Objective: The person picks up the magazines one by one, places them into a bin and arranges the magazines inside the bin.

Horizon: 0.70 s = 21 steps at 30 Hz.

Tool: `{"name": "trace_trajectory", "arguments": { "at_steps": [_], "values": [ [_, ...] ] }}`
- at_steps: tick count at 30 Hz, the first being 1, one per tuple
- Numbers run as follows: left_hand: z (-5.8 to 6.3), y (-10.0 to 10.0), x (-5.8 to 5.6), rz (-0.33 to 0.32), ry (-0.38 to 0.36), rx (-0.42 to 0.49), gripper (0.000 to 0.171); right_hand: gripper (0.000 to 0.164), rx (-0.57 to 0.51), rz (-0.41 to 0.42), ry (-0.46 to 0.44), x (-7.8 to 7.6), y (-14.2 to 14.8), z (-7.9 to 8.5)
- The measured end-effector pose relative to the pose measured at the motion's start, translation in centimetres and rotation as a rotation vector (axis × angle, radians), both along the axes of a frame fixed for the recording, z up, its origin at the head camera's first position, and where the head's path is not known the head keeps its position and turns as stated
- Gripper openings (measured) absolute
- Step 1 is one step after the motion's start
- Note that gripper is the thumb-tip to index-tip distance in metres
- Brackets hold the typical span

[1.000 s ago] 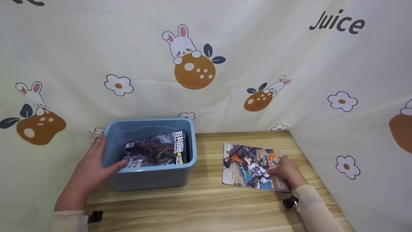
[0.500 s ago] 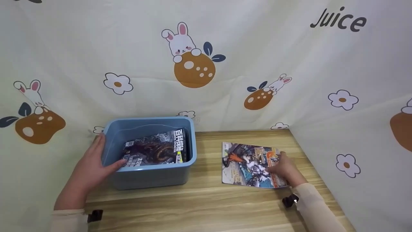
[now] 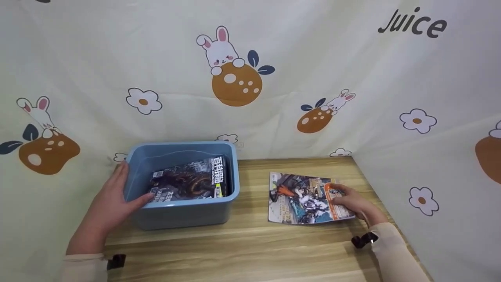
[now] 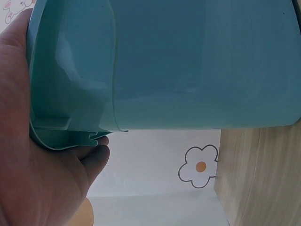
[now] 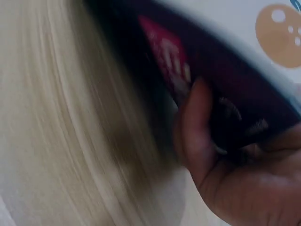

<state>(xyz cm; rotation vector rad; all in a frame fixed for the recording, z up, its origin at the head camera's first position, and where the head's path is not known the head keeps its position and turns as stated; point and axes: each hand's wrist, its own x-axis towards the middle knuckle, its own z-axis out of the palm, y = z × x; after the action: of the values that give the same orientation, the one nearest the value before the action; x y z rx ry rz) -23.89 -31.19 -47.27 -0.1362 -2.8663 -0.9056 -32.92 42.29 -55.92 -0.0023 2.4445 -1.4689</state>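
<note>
In the head view my left hand [image 3: 107, 207] grips the left side of a blue plastic bin [image 3: 184, 215], its thumb over the front rim. The left wrist view has that hand [image 4: 42, 155] curled around the bin's rim [image 4: 49, 103]. Inside the bin lies a dark-covered magazine [image 3: 188, 182]. To the right, my right hand [image 3: 356, 203] pinches the right edge of a colourful magazine [image 3: 305, 199], which lies low over the table. The right wrist view catches the magazine's dark underside [image 5: 235, 94], with a finger of the hand [image 5: 254, 183] against it.
The wood-grain table [image 3: 235, 254] runs up to a pale printed cloth [image 3: 176, 58] hung behind and at both sides. The bin stands close to the back cloth. A small black device [image 3: 364, 239] sits at the right wrist, another black device [image 3: 116, 261] at the left.
My right hand has shifted slightly right and now has the magazine's right edge between thumb and fingers. The magazine has moved a little left. The left hand and bin stay in place.
</note>
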Motion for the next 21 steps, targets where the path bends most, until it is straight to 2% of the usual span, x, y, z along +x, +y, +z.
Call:
{"name": "trace_trajectory", "arguments": {
  "at_steps": [4, 7, 10, 13, 17, 21],
  "values": [
    [-0.1, 0.0, 0.1, 0.002, 0.001, 0.003, 0.128, 0.08, -0.043, 0.025, 0.005, 0.0, 0.4, -0.3],
    [0.0, 0.0, 0.1, 0.003, -0.001, 0.005, 0.128, 0.08, -0.125, 0.009, 0.007, 0.0, 0.3, 0.0],
    [0.0, 0.0, 0.1, 0.004, -0.008, 0.004, 0.128, 0.083, -0.254, -0.022, -0.012, 0.0, -0.1, 0.6],
    [0.1, 0.1, 0.1, 0.006, -0.008, 0.003, 0.128, 0.085, -0.333, -0.038, 0.011, 0.0, -0.6, 1.2],
    [0.1, 0.1, 0.1, 0.008, -0.001, 0.003, 0.129, 0.085, -0.336, -0.075, 0.051, -0.1, -1.3, 1.8],
    [0.0, 0.1, 0.0, 0.004, -0.001, 0.003, 0.129, 0.087, -0.329, -0.099, 0.042, -0.2, -1.6, 1.9]
  ]
}}
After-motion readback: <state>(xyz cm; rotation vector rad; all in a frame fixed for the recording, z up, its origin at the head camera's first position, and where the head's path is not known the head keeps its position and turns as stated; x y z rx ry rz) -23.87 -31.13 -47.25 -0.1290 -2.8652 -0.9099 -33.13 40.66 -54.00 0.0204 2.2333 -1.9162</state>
